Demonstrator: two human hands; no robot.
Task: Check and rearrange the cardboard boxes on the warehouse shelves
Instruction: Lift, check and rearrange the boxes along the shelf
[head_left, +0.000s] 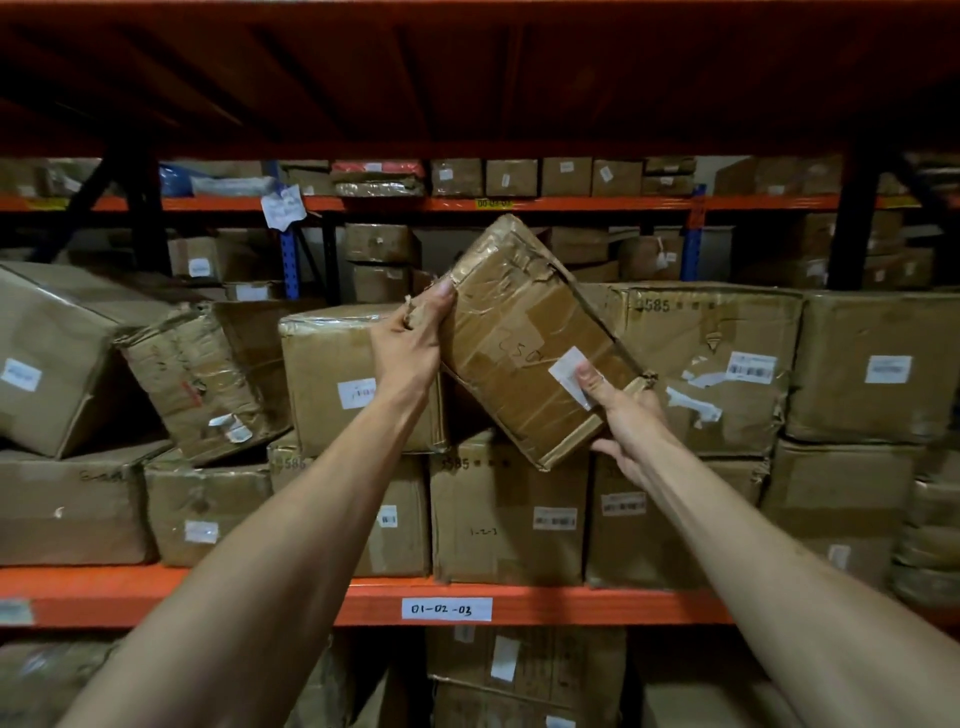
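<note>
Mid-task: one taped box (524, 343) is off the stack, held in the air in front of the shelf (545, 605), not yet placed; the boxes at 9 o'clock of it lie tilted and crushed, so I'd judge most of the tidying is left. Left hand (410, 343) grips its upper-left edge, right hand (623, 410) clamps its lower-right corner, thumb on the white label (569, 371). Box is tilted, long axis running 11 to 5 o'clock, broad labelled face toward the camera.

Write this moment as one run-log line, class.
left hand: grips upper corner | right hand: grips lower end | taped box: tilted, held before shelf 01-02-03
</note>
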